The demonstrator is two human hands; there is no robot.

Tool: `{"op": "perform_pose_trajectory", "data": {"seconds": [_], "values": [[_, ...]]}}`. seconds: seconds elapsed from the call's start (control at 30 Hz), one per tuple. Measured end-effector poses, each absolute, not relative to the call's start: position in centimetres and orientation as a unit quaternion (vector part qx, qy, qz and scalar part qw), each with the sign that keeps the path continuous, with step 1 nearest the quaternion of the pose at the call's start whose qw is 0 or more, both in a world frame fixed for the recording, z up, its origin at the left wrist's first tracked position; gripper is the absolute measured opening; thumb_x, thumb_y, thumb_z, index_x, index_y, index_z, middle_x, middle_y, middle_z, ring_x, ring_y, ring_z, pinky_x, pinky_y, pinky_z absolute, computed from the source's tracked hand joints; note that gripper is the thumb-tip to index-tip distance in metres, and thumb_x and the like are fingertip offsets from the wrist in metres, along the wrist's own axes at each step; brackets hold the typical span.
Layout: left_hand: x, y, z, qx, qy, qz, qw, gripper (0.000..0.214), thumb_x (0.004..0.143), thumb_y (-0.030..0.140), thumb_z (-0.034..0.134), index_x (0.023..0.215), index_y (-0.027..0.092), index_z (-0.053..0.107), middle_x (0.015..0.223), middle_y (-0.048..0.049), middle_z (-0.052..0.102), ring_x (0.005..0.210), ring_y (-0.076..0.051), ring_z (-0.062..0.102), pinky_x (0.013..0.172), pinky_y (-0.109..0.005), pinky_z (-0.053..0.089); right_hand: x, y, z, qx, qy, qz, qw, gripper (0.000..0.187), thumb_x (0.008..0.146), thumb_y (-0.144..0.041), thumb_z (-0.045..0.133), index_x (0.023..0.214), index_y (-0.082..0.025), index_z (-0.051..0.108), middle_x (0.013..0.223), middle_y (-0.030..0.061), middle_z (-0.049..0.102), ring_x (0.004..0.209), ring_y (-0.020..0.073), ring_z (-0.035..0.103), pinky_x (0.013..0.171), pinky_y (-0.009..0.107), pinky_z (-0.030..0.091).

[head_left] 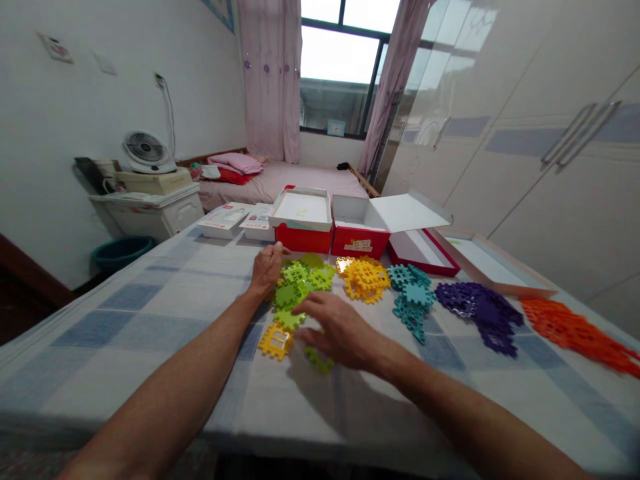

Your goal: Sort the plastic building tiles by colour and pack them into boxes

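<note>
My left hand lies palm down at the left edge of a heap of green interlocking tiles, fingers curled loosely, with nothing visible in it. My right hand hovers low over the near side of that heap, fingers spread flat, above a loose green tile. One yellow tile lies alone just left of it. To the right lie heaps of yellow tiles, teal tiles, purple tiles and orange tiles.
The tiles rest on a table under a blue-and-white checked cloth. Open red boxes and a flat tray stand along the far edge. Beyond are a bed, a white cabinet with a fan, and wardrobe doors on the right.
</note>
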State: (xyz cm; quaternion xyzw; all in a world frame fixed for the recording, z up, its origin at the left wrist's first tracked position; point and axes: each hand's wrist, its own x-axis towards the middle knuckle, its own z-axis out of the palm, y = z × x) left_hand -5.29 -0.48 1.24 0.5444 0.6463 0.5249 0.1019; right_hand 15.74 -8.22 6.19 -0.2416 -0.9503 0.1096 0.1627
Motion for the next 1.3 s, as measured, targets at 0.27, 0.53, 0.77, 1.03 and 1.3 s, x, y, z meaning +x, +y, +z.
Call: {"op": "perform_pose_trajectory", "data": {"seconds": [0.27, 0.53, 0.77, 1.03, 1.3], "values": [[-6.2, 0.3, 0.6, 0.448, 0.628, 0.613, 0.171, 0.067, 0.085, 0.064, 0.024, 0.077, 0.016, 0.071, 0.092, -0.0122, 0.073, 0.094, -0.024, 0.065, 0.084, -0.036, 0.049, 12.0, -10.9, 3.9, -0.153, -0.981, -0.058, 0.105, 0.012, 0.088, -0.029, 0.053, 0.092, -0.018, 0.056, 0.089, 0.0049, 0.062, 0.084, 0.0212, 0.051, 0.073, 0.037, 0.04], [-6.6, 0.6, 0.2, 0.457, 0.623, 0.609, 0.183, 0.069, 0.082, 0.068, 0.026, 0.075, 0.015, 0.071, 0.092, -0.0136, 0.073, 0.094, -0.025, 0.065, 0.082, -0.036, 0.05, 12.7, -9.9, 3.8, -0.147, -0.971, -0.046, 0.183, 0.033, 0.094, -0.014, 0.037, 0.125, -0.014, 0.049, 0.092, 0.0076, 0.066, 0.084, 0.019, 0.058, 0.076, 0.033, 0.043], [-6.7, 0.8, 0.2, 0.448, 0.624, 0.615, 0.174, 0.07, 0.079, 0.068, 0.027, 0.073, 0.014, 0.071, 0.089, -0.0146, 0.073, 0.091, -0.027, 0.065, 0.08, -0.037, 0.05, 16.5, -3.6, 6.4, -0.375, -0.836, 0.123, 0.382, 0.033, 0.089, -0.016, 0.042, 0.115, -0.017, 0.062, 0.106, 0.0071, 0.07, 0.089, 0.0164, 0.065, 0.083, 0.029, 0.047], [-7.3, 1.0, 0.2, 0.415, 0.669, 0.598, 0.15, 0.065, 0.081, 0.061, 0.027, 0.073, 0.015, 0.072, 0.082, -0.0129, 0.073, 0.083, -0.026, 0.065, 0.074, -0.036, 0.05, 20.7, 3.9, 7.8, -0.542, -0.778, 0.015, 0.318, 0.036, 0.087, -0.021, 0.047, 0.118, -0.012, 0.062, 0.117, 0.014, 0.065, 0.103, 0.0242, 0.061, 0.09, 0.036, 0.044], [-8.2, 1.2, 0.2, 0.346, 0.664, 0.644, 0.158, 0.061, 0.081, 0.057, 0.027, 0.075, 0.013, 0.07, 0.086, -0.0159, 0.072, 0.085, -0.025, 0.065, 0.07, -0.033, 0.051, 11.2, -1.0, 5.7, -0.328, -0.923, 0.076, 0.186, 0.028, 0.089, -0.028, 0.05, 0.11, -0.017, 0.066, 0.113, 0.0084, 0.067, 0.109, 0.0209, 0.054, 0.095, 0.035, 0.039]]}}
